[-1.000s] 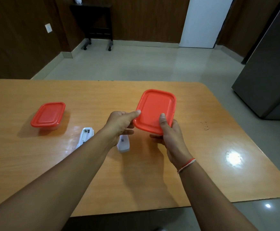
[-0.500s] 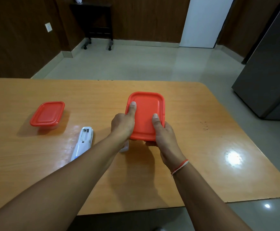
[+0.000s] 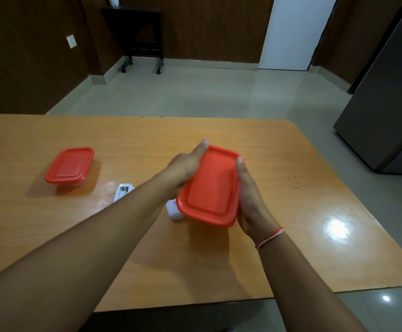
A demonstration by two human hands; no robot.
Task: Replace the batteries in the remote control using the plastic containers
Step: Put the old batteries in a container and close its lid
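the red-lidded container (image 3: 210,185) has come lower and nearer between the left hand (image 3: 185,166) and right hand (image 3: 249,200), both thumbs shifting from lid top to its sides.

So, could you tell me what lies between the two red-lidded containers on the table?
In the head view, the white remote, partly hidden by the left forearm.

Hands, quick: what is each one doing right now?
Left hand: holding the red-lidded rectangular plastic container by its left side.
Right hand: holding the same container's right side.
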